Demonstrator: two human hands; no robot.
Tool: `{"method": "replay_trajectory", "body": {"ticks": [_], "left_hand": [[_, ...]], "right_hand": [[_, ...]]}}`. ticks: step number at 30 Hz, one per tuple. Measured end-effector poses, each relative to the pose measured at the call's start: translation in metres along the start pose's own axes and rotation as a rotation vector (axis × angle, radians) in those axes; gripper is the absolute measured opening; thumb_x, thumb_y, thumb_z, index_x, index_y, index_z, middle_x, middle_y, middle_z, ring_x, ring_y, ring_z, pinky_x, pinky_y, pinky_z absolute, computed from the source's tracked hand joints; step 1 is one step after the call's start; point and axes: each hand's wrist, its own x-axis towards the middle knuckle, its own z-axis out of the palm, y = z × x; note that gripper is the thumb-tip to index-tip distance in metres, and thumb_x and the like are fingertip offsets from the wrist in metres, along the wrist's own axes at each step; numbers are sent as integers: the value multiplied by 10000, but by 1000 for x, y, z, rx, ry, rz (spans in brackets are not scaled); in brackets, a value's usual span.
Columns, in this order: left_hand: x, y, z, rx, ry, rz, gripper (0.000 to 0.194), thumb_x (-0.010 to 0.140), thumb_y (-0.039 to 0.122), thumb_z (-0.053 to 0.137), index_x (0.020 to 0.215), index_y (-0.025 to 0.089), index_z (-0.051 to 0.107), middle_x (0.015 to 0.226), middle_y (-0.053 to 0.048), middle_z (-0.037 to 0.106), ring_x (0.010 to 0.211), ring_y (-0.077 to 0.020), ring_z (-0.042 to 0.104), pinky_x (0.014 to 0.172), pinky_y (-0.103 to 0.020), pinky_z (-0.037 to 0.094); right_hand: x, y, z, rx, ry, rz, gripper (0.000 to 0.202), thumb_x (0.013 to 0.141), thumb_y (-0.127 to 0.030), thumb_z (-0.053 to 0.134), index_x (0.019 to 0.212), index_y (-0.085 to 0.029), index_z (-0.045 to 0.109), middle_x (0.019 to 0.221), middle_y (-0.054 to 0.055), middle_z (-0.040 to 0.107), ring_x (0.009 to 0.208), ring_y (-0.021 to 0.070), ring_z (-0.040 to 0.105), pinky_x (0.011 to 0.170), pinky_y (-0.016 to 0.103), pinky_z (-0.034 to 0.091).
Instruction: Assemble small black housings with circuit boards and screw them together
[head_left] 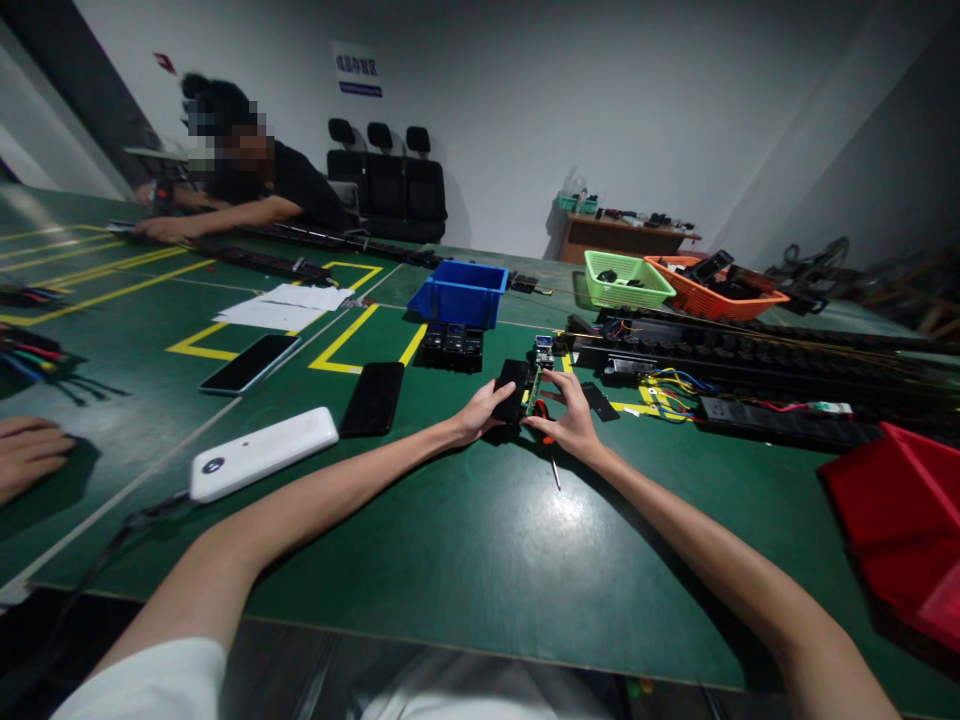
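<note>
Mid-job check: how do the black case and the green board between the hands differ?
Colour: the black case is dark and plain-faced, while the green board carries small parts.
Look: the case shows a broad face; the board shows as a narrow strip.
Hands: the left hand's thumb lies over the case, while the right hand's fingers are at the board.
Shared: both sit side by side between the hands.

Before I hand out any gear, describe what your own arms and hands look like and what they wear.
Both the left hand and right hand are gloveless, with no watch or band visible at the wrists. The left arm has a white sleeve ending above the elbow; the right arm shows bare to the picture's edge.
</note>
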Motion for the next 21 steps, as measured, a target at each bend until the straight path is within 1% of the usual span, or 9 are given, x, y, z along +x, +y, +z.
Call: {"method": "replay_trajectory", "body": {"ticks": [5,8,11,16,21], "left_hand": [[-3,1,2,-21,-47,15,476,849,418,642,1235,163,528,1024,-105,674,777,-174,677,659,-310,582],[-4,1,3,-3,-90,15,474,859,451,617,1220,161,516,974,-101,682,734,-177,680,663,-349,592],[-6,1,4,29,-95,25,493,853,470,616,1224,168,496,971,-98,684,712,-178,680,662,-372,597],[-7,1,5,86,-107,39,555,837,462,637,1278,169,470,1005,-115,676,696,-189,686,633,-360,591],[-7,0,4,102,-90,31,554,825,436,662,1276,166,488,933,-87,678,659,-170,673,607,-313,575]], "right_hand": [[-1,0,0,-10,12,-21,773,683,-487,797,1347,-264,471,1245,110,478,1187,288,532,942,472,574],[-1,-1,0,-12,5,-16,760,695,-500,781,1346,-263,469,1228,108,479,1174,287,541,936,477,577],[0,-2,0,-13,4,-15,757,700,-509,774,1346,-262,467,1220,108,480,1170,287,543,934,480,577],[-1,-2,0,-20,-17,-33,765,686,-504,786,1343,-265,475,1209,104,495,1161,285,544,925,476,577],[-1,0,0,-73,-50,-33,790,682,-507,787,1362,-274,460,1228,113,512,1179,306,533,926,507,566]]}}
